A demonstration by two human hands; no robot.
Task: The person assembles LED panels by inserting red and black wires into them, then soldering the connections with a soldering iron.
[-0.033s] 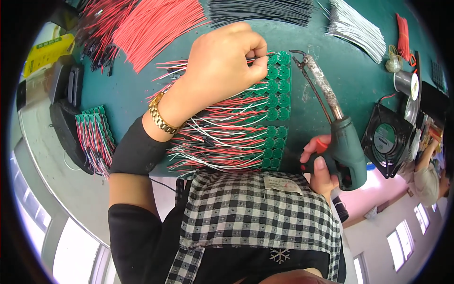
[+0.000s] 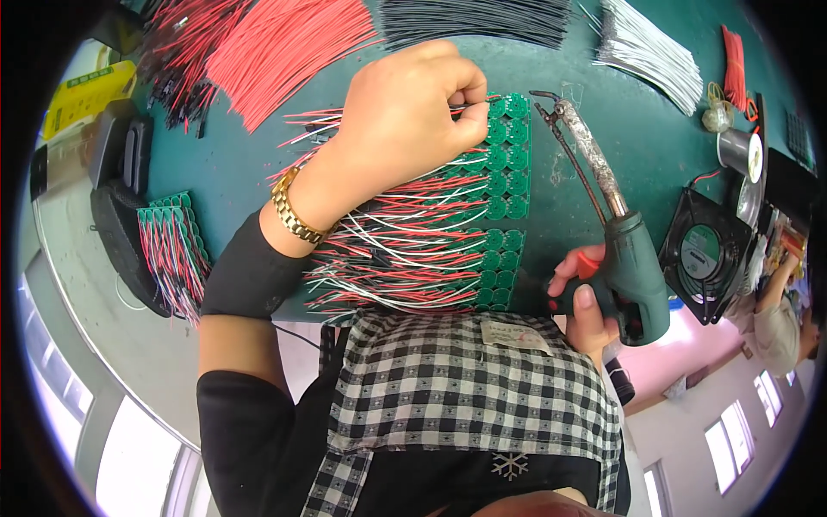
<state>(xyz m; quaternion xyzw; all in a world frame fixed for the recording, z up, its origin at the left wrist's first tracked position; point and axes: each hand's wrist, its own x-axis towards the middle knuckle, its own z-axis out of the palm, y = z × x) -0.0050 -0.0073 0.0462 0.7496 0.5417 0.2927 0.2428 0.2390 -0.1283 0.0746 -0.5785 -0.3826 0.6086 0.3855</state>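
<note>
Green circuit boards (image 2: pixel 495 181), panels of round units in rows, lie on the table in front of me. Red, white and black wires (image 2: pixel 413 246) fan out from them to the left. Over the far end of the boards, my left hand (image 2: pixel 409 116) is closed in a pinch on a thin black wire (image 2: pixel 458 108) that reaches the board edge. To the right of the boards, my right hand (image 2: pixel 586 302) grips a dark green soldering gun (image 2: pixel 637 267) by its handle. Its bent tip points away from me and stands just right of the far board corner, apart from it.
Bundles of red wires (image 2: pixel 289 52), black wires (image 2: pixel 474 21) and white wires (image 2: pixel 650 52) lie along the far side. At right are a solder spool (image 2: pixel 739 155) and a black fan (image 2: pixel 705 254). Another wired board (image 2: pixel 172 250) lies at left. A co-worker (image 2: pixel 780 310) is at far right.
The soldering gun's tip has shifted very slightly to the right. My left hand and the boards have not visibly moved.
</note>
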